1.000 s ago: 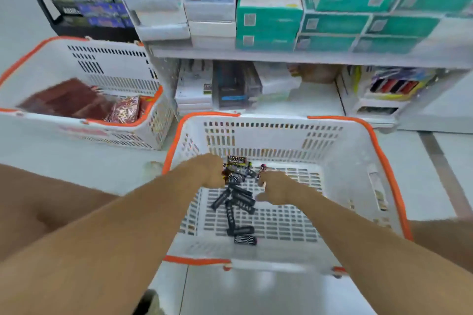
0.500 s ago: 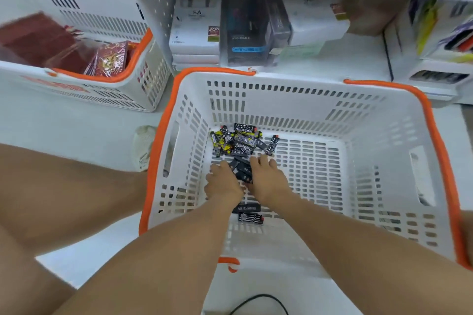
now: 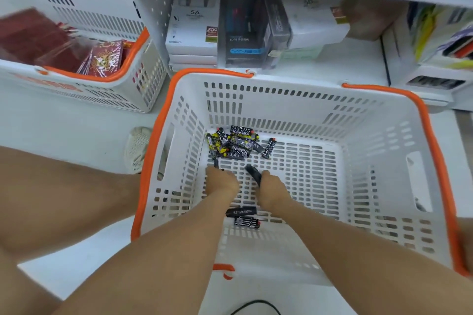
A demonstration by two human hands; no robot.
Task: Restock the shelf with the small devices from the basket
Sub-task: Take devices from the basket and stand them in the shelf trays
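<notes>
A white basket with an orange rim (image 3: 304, 100) stands on the floor in front of the shelf. A pile of small black patterned devices (image 3: 234, 144) lies at its far left corner, and two more devices (image 3: 243, 216) lie on the floor of the basket between my wrists. My left hand (image 3: 221, 183) is down in the basket, its curled fingers gripping a dark device whose end sticks out on the left. My right hand (image 3: 268, 190) grips another black device (image 3: 252, 172) that points up and to the left.
A second white basket (image 3: 122, 77) with red packets stands at the left. The bottom shelf (image 3: 332, 64) behind the basket holds white and black boxes, with bare room at its middle right. A white shoe (image 3: 137, 147) and my bare knees flank the basket.
The camera has tilted down and come closer over the basket. Both hands have drawn apart a little, each now lifting a device off the basket floor.
</notes>
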